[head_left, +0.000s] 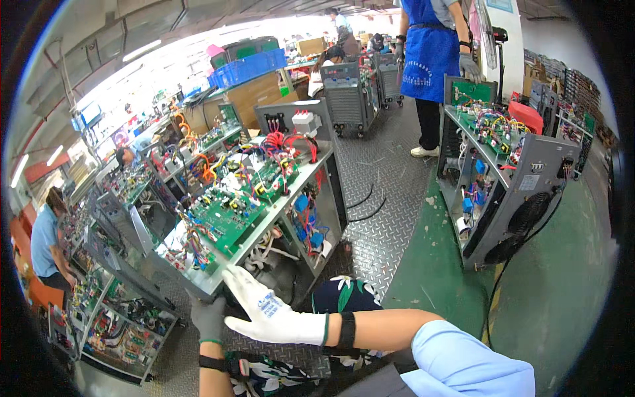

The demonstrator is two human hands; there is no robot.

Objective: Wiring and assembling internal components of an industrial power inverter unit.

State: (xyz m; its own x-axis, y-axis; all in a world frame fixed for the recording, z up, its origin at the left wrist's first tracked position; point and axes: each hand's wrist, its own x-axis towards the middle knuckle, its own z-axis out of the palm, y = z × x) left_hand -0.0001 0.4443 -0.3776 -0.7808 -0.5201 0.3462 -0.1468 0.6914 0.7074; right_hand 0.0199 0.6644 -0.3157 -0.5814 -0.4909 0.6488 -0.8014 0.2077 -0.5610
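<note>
Your left hand (208, 319), in a grey glove, sits at the near corner of the open chassis (205, 281); whether its fingers grip the edge cannot be told. Your right hand (271, 311), in a white glove, is spread flat with fingers extended, crossing just below that corner. The green circuit board (228, 218) lies on top of the chassis. A second open unit (512, 192) stands well apart at right
</note>
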